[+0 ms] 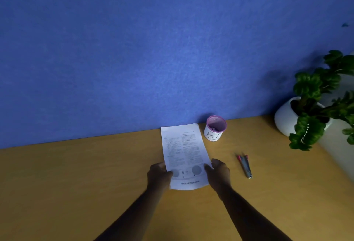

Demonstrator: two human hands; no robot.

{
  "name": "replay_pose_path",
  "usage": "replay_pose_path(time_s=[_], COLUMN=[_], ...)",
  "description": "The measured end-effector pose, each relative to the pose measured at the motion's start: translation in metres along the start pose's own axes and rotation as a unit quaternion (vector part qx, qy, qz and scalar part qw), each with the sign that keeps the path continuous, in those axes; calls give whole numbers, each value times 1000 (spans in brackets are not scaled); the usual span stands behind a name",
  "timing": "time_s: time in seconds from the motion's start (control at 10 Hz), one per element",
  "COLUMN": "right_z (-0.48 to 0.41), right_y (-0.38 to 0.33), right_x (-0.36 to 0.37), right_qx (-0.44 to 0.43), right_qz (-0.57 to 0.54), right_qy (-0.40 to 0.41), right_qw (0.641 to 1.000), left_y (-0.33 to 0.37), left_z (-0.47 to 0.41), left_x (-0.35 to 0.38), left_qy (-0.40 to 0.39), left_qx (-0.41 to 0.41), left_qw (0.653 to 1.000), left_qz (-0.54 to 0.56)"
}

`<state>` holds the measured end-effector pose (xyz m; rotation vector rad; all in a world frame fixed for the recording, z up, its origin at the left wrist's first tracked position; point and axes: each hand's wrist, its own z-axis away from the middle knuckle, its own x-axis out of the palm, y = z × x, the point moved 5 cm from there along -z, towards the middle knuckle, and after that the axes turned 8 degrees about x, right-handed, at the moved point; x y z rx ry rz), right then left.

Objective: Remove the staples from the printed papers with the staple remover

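So you've got the printed papers (184,154) lying flat on the tabletop (76,183), far edge right up at the blue wall (153,49). Your left hand (159,176) pinches the near left edge and your right hand (218,173) pinches the near right edge. The staple remover (245,166) sits off to the right, untouched, apart from the sheets. A pink mesh cup (215,128) is just beside the paper's far right corner, and a potted plant (314,104) is further right.

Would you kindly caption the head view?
Both hands, left hand and right hand, hold printed papers; staple remover lies untouched.
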<state>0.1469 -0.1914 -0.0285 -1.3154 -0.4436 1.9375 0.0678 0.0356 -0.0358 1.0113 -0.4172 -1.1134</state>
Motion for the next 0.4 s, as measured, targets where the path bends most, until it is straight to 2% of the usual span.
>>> replay_pose_path(time_s=[0.1,0.2,0.4], right_z=[0,0,9], right_y=[2,4,-28], right_x=[1,0,-29], right_qx=[-8,-13,-26], right_qz=[45,69,83], right_qy=[0,4,30], right_qw=[999,998,996], left_y=[-2,-2,35], left_z=[4,7,23], left_x=[-1,-6,-11], left_qy=[-3,9,19], left_qx=[-22,-4,128], left_qw=[999,1000,984], left_qz=[36,24,-122])
